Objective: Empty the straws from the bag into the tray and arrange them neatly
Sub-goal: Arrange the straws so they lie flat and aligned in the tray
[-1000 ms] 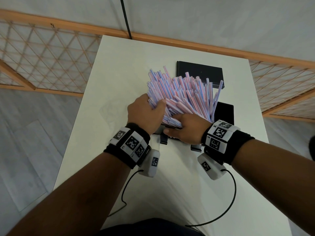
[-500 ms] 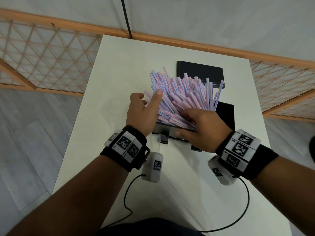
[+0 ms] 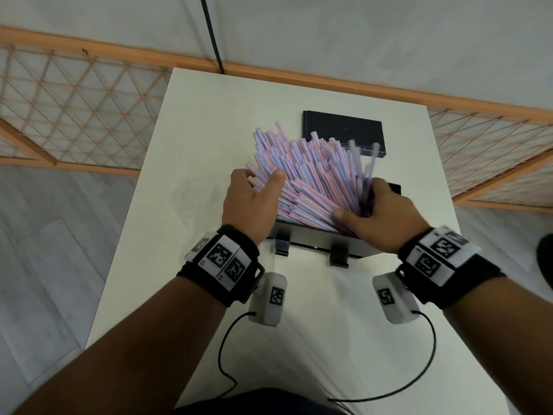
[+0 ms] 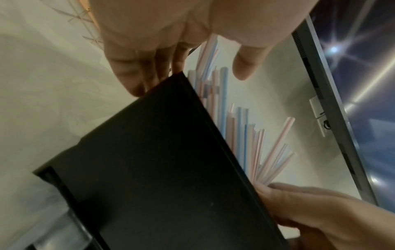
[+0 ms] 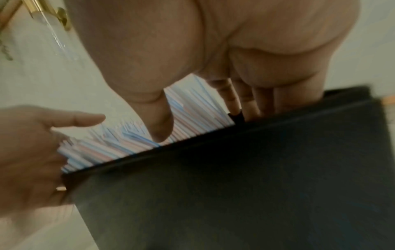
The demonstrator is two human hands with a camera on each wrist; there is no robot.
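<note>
A thick bundle of pink, blue and white striped straws (image 3: 311,181) stands fanned out and leaning away from me in a black tray (image 3: 314,239). My left hand (image 3: 260,178) clasps the bundle's left edge, thumb lying over the straws and fingers down the outer side. At the right edge, my right hand (image 3: 356,202) holds the straws between thumb and fingers; the straws there are blurred. From the left wrist the straws (image 4: 241,128) rise behind the tray wall (image 4: 160,169). From the right wrist the straws (image 5: 192,115) sit between thumb and fingers above the tray wall (image 5: 256,177).
A flat black lid or box (image 3: 341,130) lies just behind the straws. A clear wrinkled film (image 3: 191,199) lies on the white table (image 3: 209,115) left of the tray. The table's edges run close on both sides. An orange lattice fence (image 3: 74,115) stands beyond.
My right hand has slid from the bundle's near middle to its right edge. The left thumb has come up onto the straws. The fan has spread wider to the right.
</note>
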